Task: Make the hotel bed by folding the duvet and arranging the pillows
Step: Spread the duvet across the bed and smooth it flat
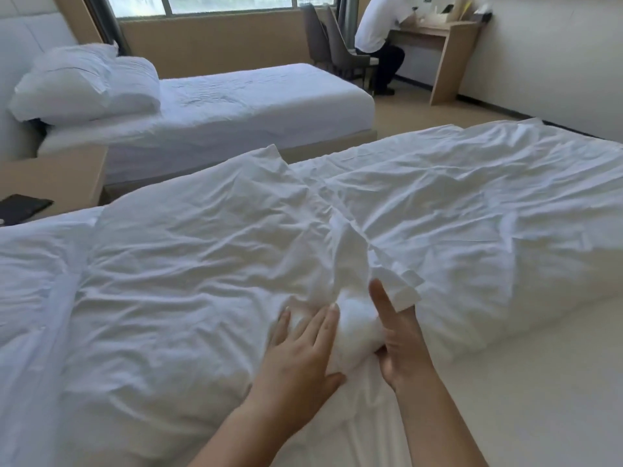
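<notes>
A crumpled white duvet (209,251) covers most of the near bed, folded into two humps with a seam between them. My left hand (300,352) lies flat on it with fingers spread beside a bunched fold (354,332). My right hand (401,338) grips that fold from the right, thumb raised. A white pillow (30,264) lies at the left end of the bed. The bare sheet (522,382) shows at lower right.
A second bed (256,96) with stacked pillows (84,82) stands behind. A wooden nightstand (57,176) holding a dark flat item (23,207) is at left. A person in a white shirt (377,28) sits at a desk (448,52) by grey chairs (323,42).
</notes>
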Motion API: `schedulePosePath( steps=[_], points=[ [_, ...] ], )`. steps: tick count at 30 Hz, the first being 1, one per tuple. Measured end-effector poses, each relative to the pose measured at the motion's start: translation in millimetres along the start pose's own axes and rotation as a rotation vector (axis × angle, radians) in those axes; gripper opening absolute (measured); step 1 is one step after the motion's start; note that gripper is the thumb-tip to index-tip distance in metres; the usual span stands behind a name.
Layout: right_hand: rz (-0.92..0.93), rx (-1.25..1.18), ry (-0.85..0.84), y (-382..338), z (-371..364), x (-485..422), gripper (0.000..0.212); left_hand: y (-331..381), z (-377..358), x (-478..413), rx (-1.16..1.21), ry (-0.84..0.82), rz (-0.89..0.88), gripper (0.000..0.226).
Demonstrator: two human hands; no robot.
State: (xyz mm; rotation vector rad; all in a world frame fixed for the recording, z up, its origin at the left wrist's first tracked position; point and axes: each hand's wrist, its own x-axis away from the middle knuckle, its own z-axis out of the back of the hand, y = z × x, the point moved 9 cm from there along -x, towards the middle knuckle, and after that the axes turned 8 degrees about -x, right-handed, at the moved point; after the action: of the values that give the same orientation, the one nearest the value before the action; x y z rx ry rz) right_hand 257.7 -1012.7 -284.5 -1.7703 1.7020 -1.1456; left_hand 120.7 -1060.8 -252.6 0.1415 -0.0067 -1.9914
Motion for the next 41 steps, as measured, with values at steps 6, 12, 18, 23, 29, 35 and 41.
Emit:
schedulePosePath(
  steps=[6,12,18,23,29,35,41],
  points=[
    [0.019,0.232,0.084,22,4,-14,0.056,-57,4,73,-0.218,0.039,0.044,0.107],
    [0.044,0.267,0.197,31,34,-2,0.044,-84,17,105,-0.314,0.066,0.234,0.094],
    [0.05,0.291,0.205,20,33,1,0.037,-130,31,130,-0.318,0.005,0.346,0.113],
    [0.038,0.275,0.229,23,36,8,0.036,-146,12,162,-0.33,-0.051,0.288,0.116],
    [0.142,0.155,0.19,-21,19,27,0.032,-133,55,164,-0.253,0.284,0.158,0.057],
    [-0.001,0.054,0.312,20,56,34,0.031,-127,28,172,-0.24,0.226,0.138,0.056],
    [0.076,0.095,0.345,-2,77,28,0.063,-134,26,178,-0.173,0.193,0.085,0.078]
  ],
)
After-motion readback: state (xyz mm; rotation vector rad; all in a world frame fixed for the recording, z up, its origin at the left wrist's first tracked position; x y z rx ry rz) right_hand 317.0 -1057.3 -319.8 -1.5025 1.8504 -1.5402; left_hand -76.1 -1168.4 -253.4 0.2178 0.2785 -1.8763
